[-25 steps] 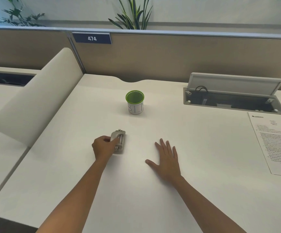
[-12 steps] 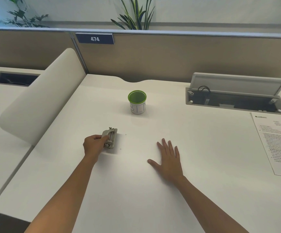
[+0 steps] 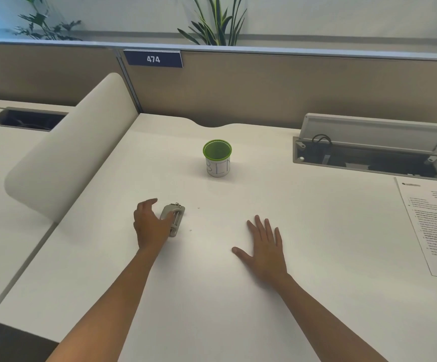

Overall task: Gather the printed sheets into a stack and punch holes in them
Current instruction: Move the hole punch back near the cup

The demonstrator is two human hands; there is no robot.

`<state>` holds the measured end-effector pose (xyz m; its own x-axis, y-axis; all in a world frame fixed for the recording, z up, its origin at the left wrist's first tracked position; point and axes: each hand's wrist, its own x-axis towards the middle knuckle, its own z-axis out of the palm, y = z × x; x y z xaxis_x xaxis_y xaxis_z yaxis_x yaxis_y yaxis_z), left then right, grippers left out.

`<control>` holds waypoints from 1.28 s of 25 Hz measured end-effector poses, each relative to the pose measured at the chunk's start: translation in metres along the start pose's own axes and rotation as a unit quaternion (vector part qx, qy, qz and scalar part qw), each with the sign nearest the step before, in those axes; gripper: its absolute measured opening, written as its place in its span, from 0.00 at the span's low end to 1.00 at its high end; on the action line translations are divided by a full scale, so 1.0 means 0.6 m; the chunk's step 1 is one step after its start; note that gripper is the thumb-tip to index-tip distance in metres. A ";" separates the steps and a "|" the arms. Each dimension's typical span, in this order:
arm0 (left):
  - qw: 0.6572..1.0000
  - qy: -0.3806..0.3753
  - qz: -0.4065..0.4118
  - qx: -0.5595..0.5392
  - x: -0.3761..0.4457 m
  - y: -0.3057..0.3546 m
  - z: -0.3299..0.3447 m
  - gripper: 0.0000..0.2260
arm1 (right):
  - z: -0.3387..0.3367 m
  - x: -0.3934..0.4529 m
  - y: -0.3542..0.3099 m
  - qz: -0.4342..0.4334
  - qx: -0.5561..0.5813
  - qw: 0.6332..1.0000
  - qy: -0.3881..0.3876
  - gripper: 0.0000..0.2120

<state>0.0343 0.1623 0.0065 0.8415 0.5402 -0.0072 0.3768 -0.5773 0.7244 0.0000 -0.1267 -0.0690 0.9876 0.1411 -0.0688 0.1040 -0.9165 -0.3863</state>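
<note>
A small grey hole punch (image 3: 174,217) lies on the white desk (image 3: 212,296), left of centre. My left hand (image 3: 149,226) rests against its left side with the fingers lifted and spread, no longer wrapped around it. My right hand (image 3: 264,248) lies flat on the desk, palm down, fingers apart, holding nothing. The printed sheets (image 3: 433,226) lie at the desk's right edge, partly cut off by the frame, well away from both hands. Two tiny white paper dots (image 3: 190,230) sit on the desk just right of the punch.
A white cup with a green rim (image 3: 216,158) stands behind the punch. An open cable tray with its raised lid (image 3: 369,160) is set into the desk at back right. A curved white divider (image 3: 63,155) stands at the left, with a brown partition wall (image 3: 264,87) behind.
My left hand slid the hole punch to the left, then loosened its grip and spread its fingers. My right hand has stayed flat in place.
</note>
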 end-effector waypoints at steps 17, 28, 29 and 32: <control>0.998 -0.055 0.025 0.005 -0.090 -0.022 0.076 0.10 | -0.002 0.000 0.002 -0.004 0.012 1.000 -0.008 0.45; 0.995 -0.080 0.014 0.058 -0.092 0.013 0.077 0.07 | -0.004 0.001 0.001 -0.006 0.017 1.000 -0.016 0.46; 0.993 -0.083 0.027 0.083 -0.096 0.014 0.078 0.08 | -0.005 0.000 0.000 -0.007 0.019 1.000 -0.016 0.46; 0.973 -0.111 0.084 0.182 -0.104 0.007 0.087 0.07 | -0.007 0.001 -0.001 -0.005 0.034 0.999 -0.019 0.45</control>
<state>0.0035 0.0942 -0.0258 0.9507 0.2972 -0.0889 0.3054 -0.8463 0.4365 0.0012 -0.1276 -0.0646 0.9812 0.1654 -0.0994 0.1043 -0.8878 -0.4483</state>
